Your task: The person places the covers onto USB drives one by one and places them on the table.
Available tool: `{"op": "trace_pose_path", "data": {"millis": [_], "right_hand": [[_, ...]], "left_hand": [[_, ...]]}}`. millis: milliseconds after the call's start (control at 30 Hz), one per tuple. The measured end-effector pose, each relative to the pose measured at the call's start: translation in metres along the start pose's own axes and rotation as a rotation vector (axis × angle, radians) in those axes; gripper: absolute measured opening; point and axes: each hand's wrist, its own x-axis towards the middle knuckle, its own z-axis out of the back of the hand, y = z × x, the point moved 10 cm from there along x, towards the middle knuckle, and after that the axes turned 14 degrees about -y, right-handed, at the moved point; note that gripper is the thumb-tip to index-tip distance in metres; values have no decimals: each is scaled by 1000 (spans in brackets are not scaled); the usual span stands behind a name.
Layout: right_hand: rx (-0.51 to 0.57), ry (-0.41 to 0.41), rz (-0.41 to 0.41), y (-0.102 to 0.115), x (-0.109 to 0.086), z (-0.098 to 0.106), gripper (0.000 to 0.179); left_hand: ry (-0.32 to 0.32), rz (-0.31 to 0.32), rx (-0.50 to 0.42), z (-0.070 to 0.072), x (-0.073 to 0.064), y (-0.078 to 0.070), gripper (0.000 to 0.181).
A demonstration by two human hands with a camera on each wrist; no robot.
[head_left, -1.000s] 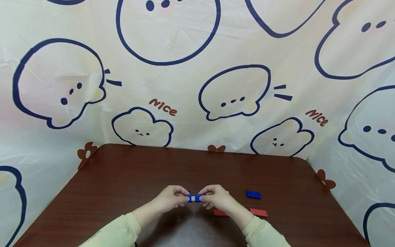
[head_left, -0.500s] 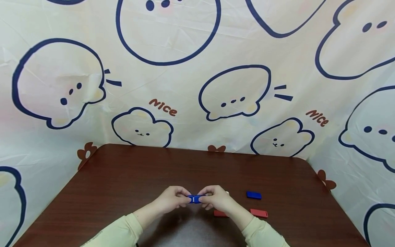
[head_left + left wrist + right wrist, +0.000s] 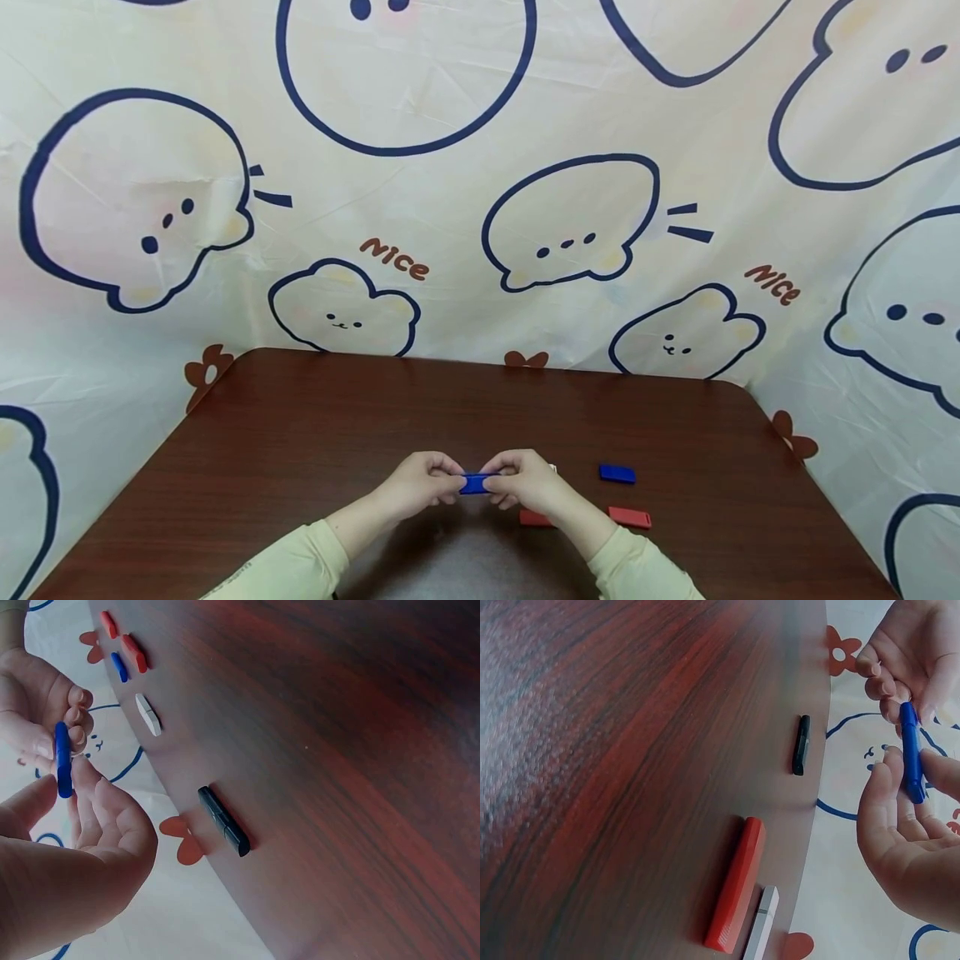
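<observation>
A blue USB flash drive [image 3: 474,483] is held level above the table, its cap and body meeting with no metal plug visible. My left hand [image 3: 416,483] pinches its left end between thumb and fingers. The right end is pinched by my right hand [image 3: 528,483] in the same way. Both wrist views show the drive edge-on: blue drive [image 3: 63,761] in the left one, blue drive [image 3: 911,754] in the right one. My fingertips cover both ends.
Right of my hands lie a flat blue piece [image 3: 617,474] and two red pieces, one red piece [image 3: 630,517] farther right, another red piece [image 3: 536,518] partly behind my wrist. A white stick [image 3: 148,714] and a black stick [image 3: 223,821] lie on the brown table [image 3: 337,417].
The two blue parts have come together: the metal plug showed between them a second ago, then a narrow gap, and now none. My left hand has shifted slightly right.
</observation>
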Motion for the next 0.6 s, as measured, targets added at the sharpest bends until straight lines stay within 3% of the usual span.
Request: {"op": "trace_pose_path", "data": {"millis": [133,367,500,600], "right_hand": [[-7,-8,-5,0,0,2,23],[-16,2,3,2,0,2,23],[-51,10,34,5,0,2,24],[-140,-17,118,10,0,2,24]], "left_hand": [[15,-50,-16,-1,0,-5,24],[-19,-245,88,-1,-2,-20,22],[-51,-251,94,1,-2,-20,20],[-60,-249,94,2,-2,-20,20]]}}
